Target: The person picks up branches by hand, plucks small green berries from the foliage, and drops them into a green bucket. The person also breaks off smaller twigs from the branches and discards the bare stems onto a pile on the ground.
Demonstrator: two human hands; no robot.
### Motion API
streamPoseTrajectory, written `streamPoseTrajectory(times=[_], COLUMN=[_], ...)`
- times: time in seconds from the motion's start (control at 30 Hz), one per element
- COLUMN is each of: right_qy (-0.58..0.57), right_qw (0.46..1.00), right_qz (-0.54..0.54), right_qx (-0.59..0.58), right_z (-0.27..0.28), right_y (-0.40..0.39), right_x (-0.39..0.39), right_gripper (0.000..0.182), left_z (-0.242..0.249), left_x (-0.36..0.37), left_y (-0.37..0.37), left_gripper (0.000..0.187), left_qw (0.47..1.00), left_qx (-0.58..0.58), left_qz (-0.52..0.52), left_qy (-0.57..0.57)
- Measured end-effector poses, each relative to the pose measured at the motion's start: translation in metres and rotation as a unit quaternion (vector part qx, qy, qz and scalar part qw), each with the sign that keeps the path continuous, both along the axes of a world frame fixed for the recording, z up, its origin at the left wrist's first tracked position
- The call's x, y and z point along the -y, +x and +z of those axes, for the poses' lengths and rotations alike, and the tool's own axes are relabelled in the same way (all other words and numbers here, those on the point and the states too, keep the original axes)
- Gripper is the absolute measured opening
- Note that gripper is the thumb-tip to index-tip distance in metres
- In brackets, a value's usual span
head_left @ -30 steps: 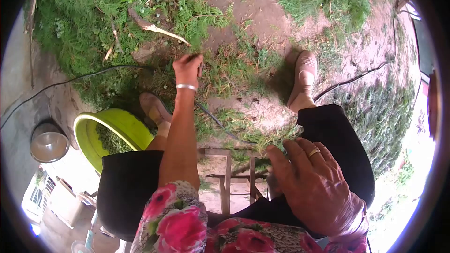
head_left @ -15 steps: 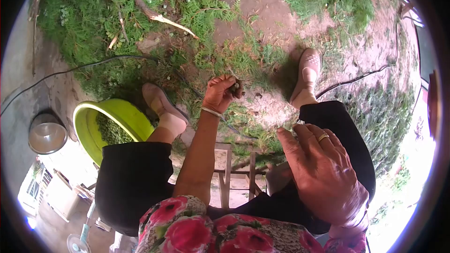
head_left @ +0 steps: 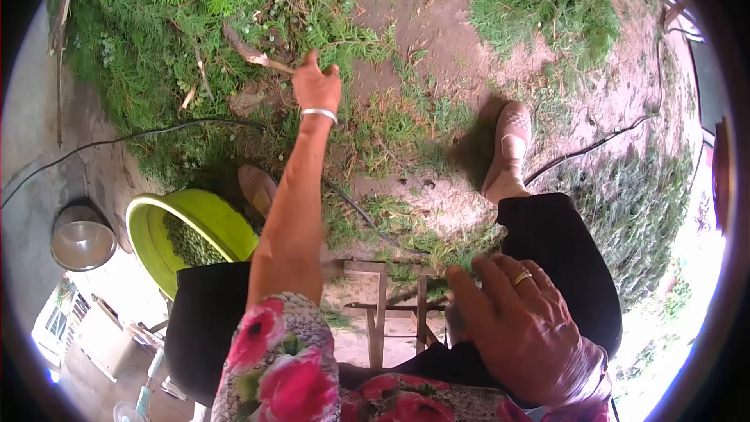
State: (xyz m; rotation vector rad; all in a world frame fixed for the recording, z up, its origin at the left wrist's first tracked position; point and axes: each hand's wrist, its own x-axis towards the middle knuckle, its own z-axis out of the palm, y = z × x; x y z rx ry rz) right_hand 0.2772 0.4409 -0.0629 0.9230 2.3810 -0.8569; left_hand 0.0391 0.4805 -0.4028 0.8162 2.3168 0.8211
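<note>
My left hand (head_left: 318, 92), with a pale bracelet at the wrist, reaches out over the pale peeled end of a broken stick (head_left: 258, 56). Its index finger points away and the thumb stands apart; the other fingers are mostly hidden, and I see nothing held. Leafy green cuttings (head_left: 363, 45) lie just beyond and beside it. My right hand (head_left: 523, 316), wearing a ring, is near my right thigh with its fingers extended and nothing visible in it. Beside my left leg, a tilted yellow-green basin (head_left: 144, 227) contains many small greenish pieces (head_left: 187, 241).
A black cable (head_left: 117, 117) crosses the ground on the left. Left of the basin stands a metal bowl (head_left: 82, 241). A wooden stool frame (head_left: 379, 305) shows between my legs. More greenery (head_left: 547, 12) is heaped at the upper right.
My left hand has moved forward and left, from between my feet to the stick; the small brown things seen in it earlier no longer show. My right hand has shifted slightly down and left.
</note>
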Motion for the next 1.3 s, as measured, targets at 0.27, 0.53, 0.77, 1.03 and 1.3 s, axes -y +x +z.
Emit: streamPoseTrajectory(times=[0.27, 0.53, 0.77, 1.03, 1.3], right_qy=[-0.036, 0.115, 0.326, -0.154, -0.316], right_qw=[0.999, 0.988, 0.913, 0.782, 0.639], right_qz=[-0.007, -0.035, -0.140, -0.423, -0.509], right_qx=[0.001, -0.100, -0.201, -0.430, -0.482], right_z=[0.005, 0.006, -0.004, 0.012, 0.013], right_y=[-0.003, 0.005, 0.001, -0.011, -0.016], right_x=[-0.008, -0.017, -0.036, -0.031, -0.036], right_gripper=[0.045, 0.042, 0.053, 0.008, 0.022], left_z=[-0.033, 0.127, 0.295, 0.369, 0.348], left_x=[-0.007, 0.012, 0.015, 0.072, 0.079], left_y=[-0.013, 0.024, 0.033, 0.019, 0.007], left_gripper=[0.020, 0.011, 0.006, 0.012, 0.012], left_qw=[0.970, 0.907, 0.834, 0.799, 0.785], left_qx=[-0.083, 0.395, 0.487, 0.571, 0.545], left_qz=[-0.195, -0.147, -0.256, -0.056, -0.001], left_qy=[-0.120, 0.009, -0.054, 0.179, 0.294])
